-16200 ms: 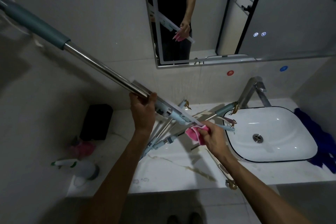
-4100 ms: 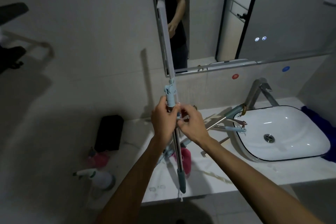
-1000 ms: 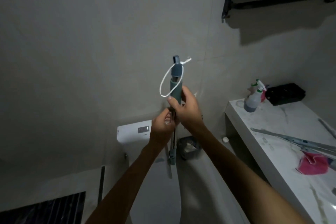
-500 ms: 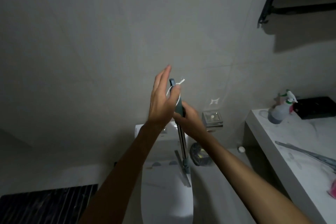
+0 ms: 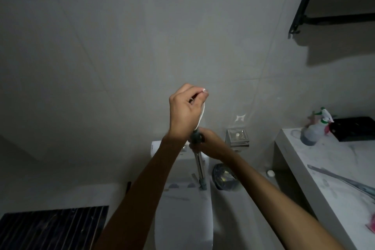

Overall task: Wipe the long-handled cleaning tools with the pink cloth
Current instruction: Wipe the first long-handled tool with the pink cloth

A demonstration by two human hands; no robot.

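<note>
Presently: left hand [image 5: 185, 111] pinching white cord loop [image 5: 202, 114] above teal grip; right hand [image 5: 211, 145] clamped round long-handled tool [image 5: 198, 163], shiny metal shaft upright over white toilet [image 5: 182, 215]. Pink cloth [image 5: 371, 223] lying far right on marbled counter [image 5: 324, 170]. Matte grey tiled wall [image 5: 121, 46]; black shelf [image 5: 324, 18] upper right.

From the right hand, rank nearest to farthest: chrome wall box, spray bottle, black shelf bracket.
From the right hand, in the head view:
1. Chrome wall box, just to its right.
2. Spray bottle, on the counter farther right.
3. Black shelf bracket, high at upper right.
</note>
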